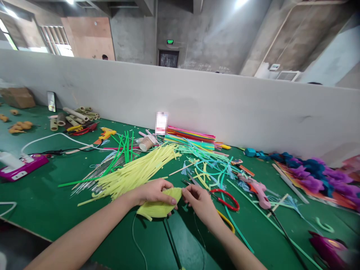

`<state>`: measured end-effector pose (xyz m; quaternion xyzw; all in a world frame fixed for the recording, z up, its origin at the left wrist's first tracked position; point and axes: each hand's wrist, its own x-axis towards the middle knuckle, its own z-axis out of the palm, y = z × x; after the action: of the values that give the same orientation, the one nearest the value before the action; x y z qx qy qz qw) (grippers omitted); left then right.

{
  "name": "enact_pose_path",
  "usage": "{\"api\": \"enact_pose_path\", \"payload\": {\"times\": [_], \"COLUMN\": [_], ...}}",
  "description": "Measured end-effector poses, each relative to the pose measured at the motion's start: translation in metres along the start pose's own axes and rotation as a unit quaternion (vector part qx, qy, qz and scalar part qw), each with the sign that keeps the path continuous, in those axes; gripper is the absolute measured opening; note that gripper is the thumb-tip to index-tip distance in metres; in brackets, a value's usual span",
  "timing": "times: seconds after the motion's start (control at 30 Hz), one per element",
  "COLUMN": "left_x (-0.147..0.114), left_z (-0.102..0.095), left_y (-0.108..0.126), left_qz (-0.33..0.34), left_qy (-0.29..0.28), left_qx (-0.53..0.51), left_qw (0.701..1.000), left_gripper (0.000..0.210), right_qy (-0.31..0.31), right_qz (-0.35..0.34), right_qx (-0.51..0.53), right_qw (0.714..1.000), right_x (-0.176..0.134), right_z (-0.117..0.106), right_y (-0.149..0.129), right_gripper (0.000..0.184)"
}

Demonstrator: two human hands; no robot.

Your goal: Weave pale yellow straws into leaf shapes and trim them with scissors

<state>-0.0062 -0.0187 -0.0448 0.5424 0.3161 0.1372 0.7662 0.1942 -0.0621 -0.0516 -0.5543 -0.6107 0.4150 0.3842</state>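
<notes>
My left hand (156, 193) is closed on a yellow fuzzy pipe-cleaner piece (160, 207), a flat, leaf-like row of stems side by side with a ridged upper edge. The thumb lies across its front. At the piece's right tip, the fingers of my right hand (198, 198) are pinched together; what is between them is too small to make out. A thin pale thread (135, 240) trails down from the left side of the piece, and another fine strand (201, 236) hangs below my right hand. Red-handled scissors (225, 199) lie just beyond my right hand.
Loose yellow pipe cleaners (140, 168) are heaped ahead, beside green stems (128, 148) and metal wires (92, 174). A pink glue gun (260, 191) lies right; a yellow one (107, 133) lies back left. A power strip (25, 167) sits left. A white partition (197, 97) closes the back.
</notes>
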Motion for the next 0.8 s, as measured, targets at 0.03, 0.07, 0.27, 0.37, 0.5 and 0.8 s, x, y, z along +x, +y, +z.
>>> {"api": "enact_pose_path", "payload": {"times": [0.03,0.07,0.27,0.37,0.5,0.8], "left_x": [-0.0001,-0.0002,-0.0012,-0.0012,-0.0008,-0.001], "left_z": [0.0,-0.0001,-0.001,-0.0016,-0.0022,-0.0024], "left_y": [0.0001,0.0001,0.0011,0.0011,0.0002,0.0016], "left_qz": [0.0,0.0,-0.002,-0.003,-0.008,-0.005], "left_qy": [0.0,0.001,-0.007,-0.006,-0.009,-0.016], "left_qx": [-0.002,-0.003,0.0,0.001,-0.003,0.002], "left_qw": [1.0,1.0,1.0,1.0,1.0,1.0], "left_gripper": [0.039,0.039,0.038,0.038,0.039,0.038], "right_qy": [-0.001,-0.001,-0.006,-0.009,-0.004,-0.008], "right_qz": [-0.008,-0.014,-0.031,-0.033,-0.04,-0.004], "right_qx": [-0.001,-0.001,0.02,0.035,0.037,0.081], "right_qw": [1.0,1.0,0.999,0.999,0.999,0.997], "right_x": [0.0004,0.0007,0.0023,0.0023,0.0014,0.0009], "right_z": [0.0001,0.0002,0.0007,0.0009,0.0009,0.0039], "right_y": [0.0007,0.0014,0.0075,0.0081,0.005,0.0098], "right_gripper": [0.034,0.034,0.033,0.032,0.029,0.031]}}
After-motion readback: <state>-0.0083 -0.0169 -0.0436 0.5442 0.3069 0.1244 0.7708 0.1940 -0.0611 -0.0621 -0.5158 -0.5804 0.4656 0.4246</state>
